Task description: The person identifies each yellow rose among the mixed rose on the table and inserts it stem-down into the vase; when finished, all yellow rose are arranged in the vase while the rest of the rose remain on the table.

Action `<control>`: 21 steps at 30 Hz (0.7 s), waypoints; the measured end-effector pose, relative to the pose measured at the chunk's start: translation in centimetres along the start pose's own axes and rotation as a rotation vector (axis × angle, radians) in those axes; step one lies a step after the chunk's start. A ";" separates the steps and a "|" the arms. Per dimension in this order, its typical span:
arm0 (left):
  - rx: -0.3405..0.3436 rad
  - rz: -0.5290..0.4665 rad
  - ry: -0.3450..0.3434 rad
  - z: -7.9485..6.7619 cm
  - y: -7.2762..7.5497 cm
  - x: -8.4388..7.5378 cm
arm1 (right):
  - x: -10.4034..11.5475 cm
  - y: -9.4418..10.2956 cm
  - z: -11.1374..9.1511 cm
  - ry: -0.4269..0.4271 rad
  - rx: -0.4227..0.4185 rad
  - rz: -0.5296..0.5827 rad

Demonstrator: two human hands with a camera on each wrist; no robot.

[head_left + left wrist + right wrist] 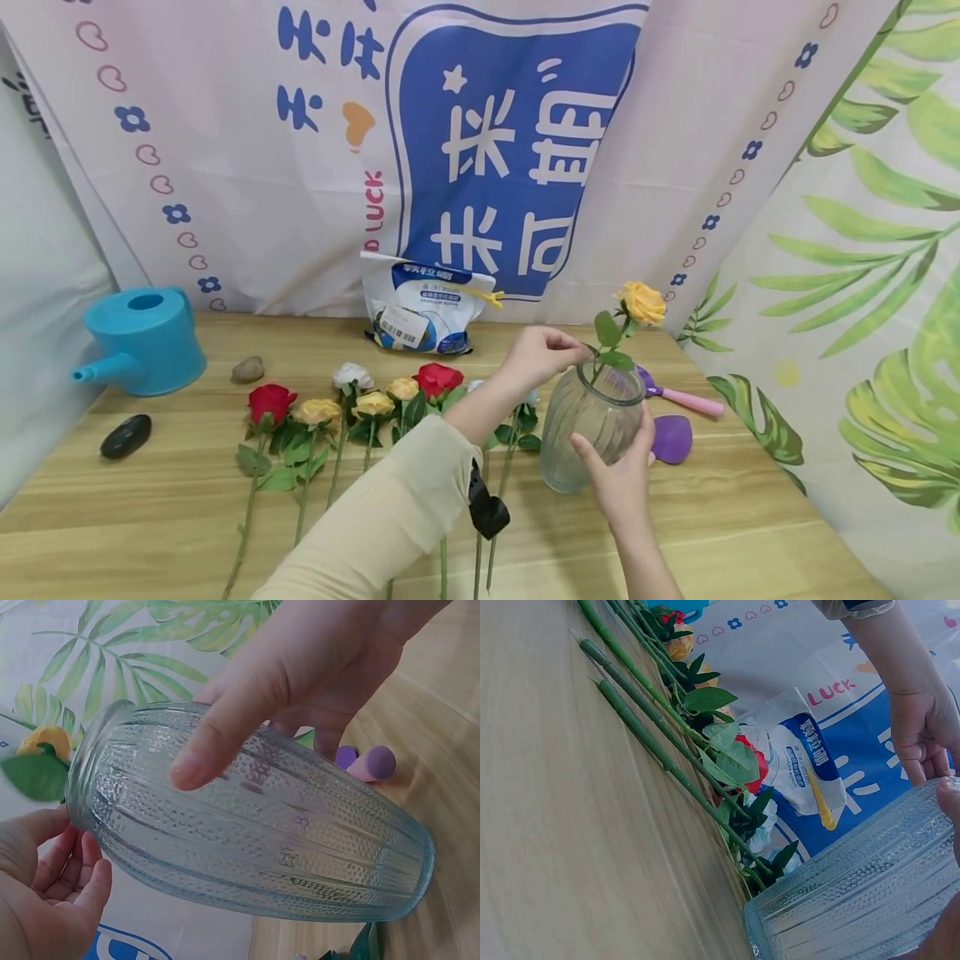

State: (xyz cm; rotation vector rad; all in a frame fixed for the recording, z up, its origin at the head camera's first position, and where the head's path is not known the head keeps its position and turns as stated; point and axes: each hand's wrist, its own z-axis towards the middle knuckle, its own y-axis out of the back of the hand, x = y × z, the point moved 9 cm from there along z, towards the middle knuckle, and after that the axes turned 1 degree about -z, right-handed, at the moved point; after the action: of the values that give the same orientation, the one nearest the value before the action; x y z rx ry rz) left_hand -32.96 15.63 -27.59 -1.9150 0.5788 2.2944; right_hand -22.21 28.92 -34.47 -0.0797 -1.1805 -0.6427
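Observation:
My left hand is at the rim of a clear ribbed glass vase, its thumb and fingertips pinching the stem of a yellow rose just under the leaves. The rose leans right, its bloom above the opening and its stem running down into the vase. My right hand grips the vase body from the right, thumb across the front, other fingers mostly hidden behind the glass. In the left wrist view the vase lies between both hands, with the rose's green leaf beside the rim.
Left of the vase lies a row of artificial flowers, including a red rose and a white one. Behind stands a white-and-blue bag. A blue watering can and black stone are far left; a purple-and-pink tool lies right.

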 end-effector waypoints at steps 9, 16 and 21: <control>0.043 -0.161 0.038 -0.8 0.9 1.1 | 0.0 0.0 0.0 -0.009 0.010 -0.012; 0.101 -0.150 0.085 -3.8 6.8 3.7 | -0.3 -0.1 -0.2 -0.040 0.021 -0.004; 0.103 -0.089 0.143 -8.0 14.4 7.3 | -0.1 -0.1 -0.3 -0.028 0.023 -0.007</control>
State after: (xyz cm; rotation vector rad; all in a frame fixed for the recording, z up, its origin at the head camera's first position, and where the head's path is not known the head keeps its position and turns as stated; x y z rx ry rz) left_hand -31.58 -1.67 -32.52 -2.0243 0.6012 2.0456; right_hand -22.02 28.80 -34.65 -0.0648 -1.2156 -0.6359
